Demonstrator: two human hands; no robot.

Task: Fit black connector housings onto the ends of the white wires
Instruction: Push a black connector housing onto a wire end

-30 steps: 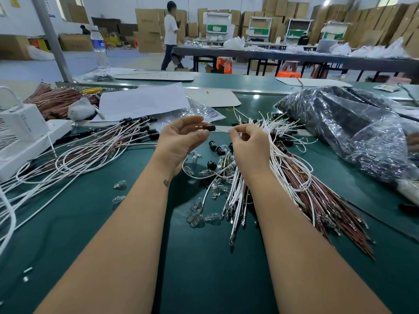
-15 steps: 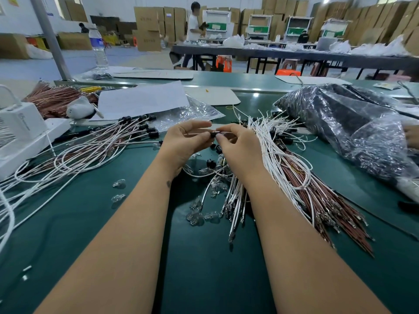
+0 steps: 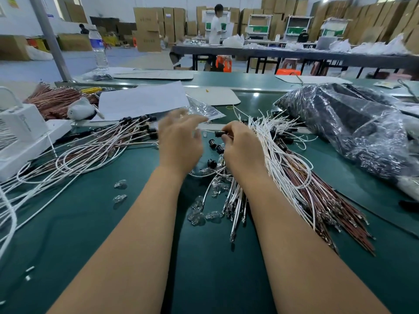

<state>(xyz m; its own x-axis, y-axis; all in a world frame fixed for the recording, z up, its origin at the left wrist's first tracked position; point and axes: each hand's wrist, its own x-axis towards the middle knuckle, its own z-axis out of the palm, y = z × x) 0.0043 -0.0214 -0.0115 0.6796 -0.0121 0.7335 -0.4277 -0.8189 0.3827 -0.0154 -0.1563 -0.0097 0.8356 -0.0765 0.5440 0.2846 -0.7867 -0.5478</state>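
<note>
My right hand (image 3: 243, 150) pinches a small black connector housing (image 3: 219, 133) with a thin white wire running left from it. My left hand (image 3: 180, 141) hovers just left of it, blurred, fingers spread and relaxed, holding nothing that I can make out. A few loose black housings (image 3: 215, 146) lie on the green mat below the hands. A bundle of bare white and brown wires (image 3: 281, 168) fans out under and right of my right hand. Wires fitted with black housings (image 3: 95, 148) lie in a heap to the left.
Clear glass bulbs (image 3: 204, 215) are scattered near my forearms. A large plastic bag of black parts (image 3: 353, 125) fills the right. A white device (image 3: 22, 132) stands at the left edge, paper sheets (image 3: 142, 100) and a water bottle (image 3: 98, 49) behind. A person stands at far tables.
My left hand has let go of the wire end and drawn back left with its fingers spread. My right hand keeps the black housing pinched.
</note>
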